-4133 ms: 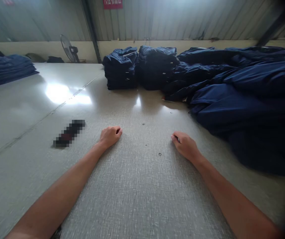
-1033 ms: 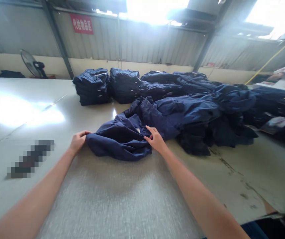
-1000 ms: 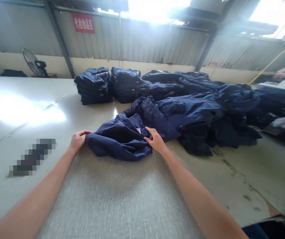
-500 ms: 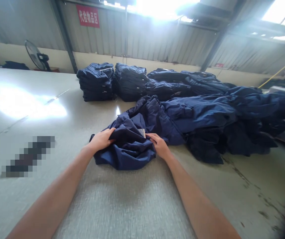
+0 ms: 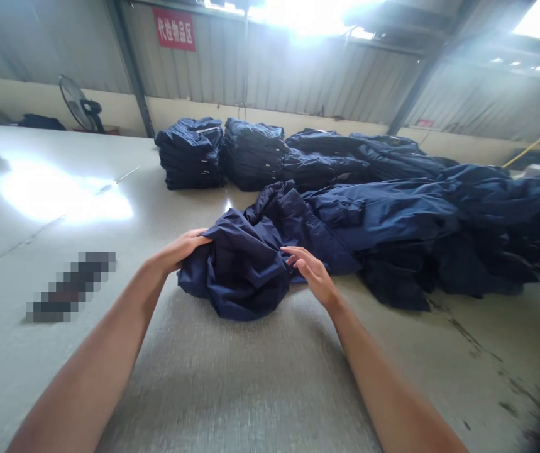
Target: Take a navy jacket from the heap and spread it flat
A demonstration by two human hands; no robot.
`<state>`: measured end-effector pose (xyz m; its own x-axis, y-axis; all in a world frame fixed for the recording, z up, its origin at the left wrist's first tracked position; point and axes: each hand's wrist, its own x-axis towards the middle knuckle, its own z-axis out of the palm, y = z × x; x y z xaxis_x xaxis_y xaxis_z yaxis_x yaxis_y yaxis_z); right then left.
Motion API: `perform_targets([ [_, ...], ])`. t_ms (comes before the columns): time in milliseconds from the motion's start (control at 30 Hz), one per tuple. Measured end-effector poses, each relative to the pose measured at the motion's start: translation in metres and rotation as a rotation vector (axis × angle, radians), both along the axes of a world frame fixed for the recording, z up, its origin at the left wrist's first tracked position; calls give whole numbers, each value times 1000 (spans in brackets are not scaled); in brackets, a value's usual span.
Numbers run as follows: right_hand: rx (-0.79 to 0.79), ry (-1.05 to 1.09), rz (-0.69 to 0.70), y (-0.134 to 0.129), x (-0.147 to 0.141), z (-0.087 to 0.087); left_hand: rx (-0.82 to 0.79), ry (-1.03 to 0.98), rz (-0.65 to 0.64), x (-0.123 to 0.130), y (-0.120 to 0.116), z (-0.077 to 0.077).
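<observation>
A crumpled navy work jacket (image 5: 244, 270) lies bunched on the pale table (image 5: 232, 384), still joined to the heap behind it or lying against it. My left hand (image 5: 180, 250) curls over the jacket's left edge and grips the fabric. My right hand (image 5: 313, 272) sits at the jacket's right side with its fingers spread apart. It is close to the cloth, but it does not visibly grip any. Folds hide the jacket's collar and sleeves, so I cannot make out its shape.
Two folded stacks of navy garments (image 5: 189, 154) stand at the back, beside a large loose navy heap (image 5: 392, 220) on the right. A pixelated dark object (image 5: 70, 287) lies on the table at left. A standing fan (image 5: 78, 104) is beyond the table.
My hands no longer rest on the bare table; a navy jacket has come forward from the heap. My left hand now grips its edge, while my right hand has opened and eased off the fabric.
</observation>
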<state>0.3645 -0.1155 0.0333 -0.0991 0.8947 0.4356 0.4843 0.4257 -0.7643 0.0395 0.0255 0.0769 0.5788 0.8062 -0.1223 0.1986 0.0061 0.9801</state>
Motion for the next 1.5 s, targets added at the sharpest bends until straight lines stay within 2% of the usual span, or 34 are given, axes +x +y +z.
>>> perform_targets([
  [67, -45, -65, 70, -4, -17, 12, -30, 45, -145, -4, -5, 7],
  [167, -58, -148, 71, -1, -35, 15, -25, 150, -321, -6, -5, 10],
  [233, -38, -150, 67, 4, -36, 12, 0, 209, -346, -4, 3, 6],
  [267, -25, -140, 59, 7, -32, 10, 45, 238, -314, -2, 9, 3],
  [300, -9, -125, 41, 10, -27, 9, 135, 267, -245, 2, 17, 0],
  [367, 23, -74, -34, 14, -14, 10, 460, 328, -66, 12, 34, -8],
  [400, 38, -46, -77, 16, -7, 13, 661, 363, -19, 18, 43, -10],
  [433, 53, -25, -111, 18, 0, 16, 847, 400, -30, 25, 51, -13],
  [500, 77, -3, -151, 22, 10, 25, 1074, 471, -221, 41, 63, -16],
  [567, 87, 10, -158, 28, 16, 33, 1118, 503, -443, 56, 71, -19],
  [600, 78, 16, -153, 32, 18, 36, 1117, 499, -508, 62, 73, -20],
  [667, 38, 24, -153, 40, 20, 41, 1112, 494, -543, 69, 73, -23],
  [767, 23, 10, -223, 53, 21, 43, 1090, 555, -444, 65, 64, -26],
  [867, 67, -36, -341, 65, 21, 44, 1029, 617, -235, 51, 49, -22],
  [933, 54, -68, -394, 71, 20, 43, 968, 584, -110, 42, 38, -15],
  [1067, -10, -42, -375, 79, 12, 37, 843, 410, 28, 26, 26, 4],
  [1167, -92, -44, -339, 82, 5, 35, 757, 383, 118, 15, 25, 17],
  [1233, -88, -111, -370, 80, 0, 43, 694, 405, 175, 7, 27, 23],
  [1333, 5, -263, -434, 64, -14, 69, 635, 433, 275, 0, 30, 26],
  [1367, -16, -297, -393, 55, -21, 80, 622, 443, 322, -2, 31, 26],
  [1400, -113, -314, -272, 45, -30, 90, 607, 455, 376, -3, 32, 25],
  [1500, -591, -336, 316, 16, -61, 105, 541, 489, 546, -6, 35, 23],
])
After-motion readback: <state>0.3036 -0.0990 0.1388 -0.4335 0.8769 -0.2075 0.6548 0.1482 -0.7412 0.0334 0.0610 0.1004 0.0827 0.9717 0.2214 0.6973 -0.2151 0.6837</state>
